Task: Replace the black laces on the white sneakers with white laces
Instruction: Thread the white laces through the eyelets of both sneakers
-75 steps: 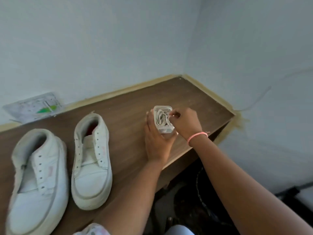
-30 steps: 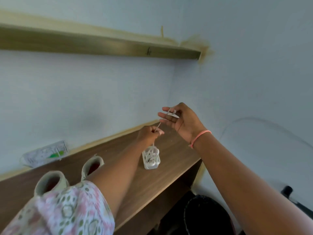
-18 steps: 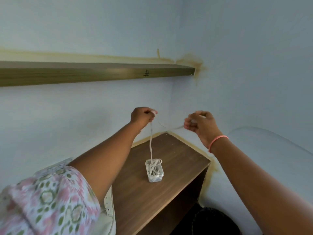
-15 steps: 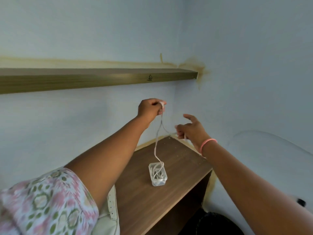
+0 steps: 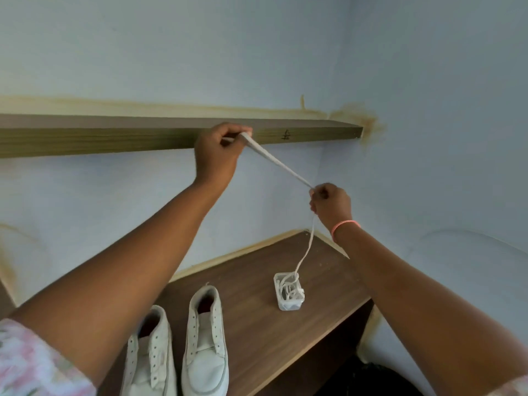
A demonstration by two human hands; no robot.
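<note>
A white lace (image 5: pixel 276 162) stretches taut between my two raised hands. My left hand (image 5: pixel 218 154) grips one end up by the shelf, and my right hand (image 5: pixel 328 202) pinches it lower to the right. From there the lace hangs down into a small clear plastic box (image 5: pixel 288 294) holding more coiled white lace on the wooden table (image 5: pixel 257 332). Two white sneakers stand side by side without laces, eyelets bare: one at the left (image 5: pixel 150 358), partly behind my left arm, and one to its right (image 5: pixel 206 344).
A wooden wall shelf (image 5: pixel 100 135) runs across the wall behind my left hand. The table sits in a corner between pale blue walls, its front edge slanting at the lower right. A dark object (image 5: pixel 371 380) lies on the floor below.
My left hand has risen to the shelf and my right hand has closed on the lace, pulling a length taut between them. The view has dropped, so the sneakers show again.
</note>
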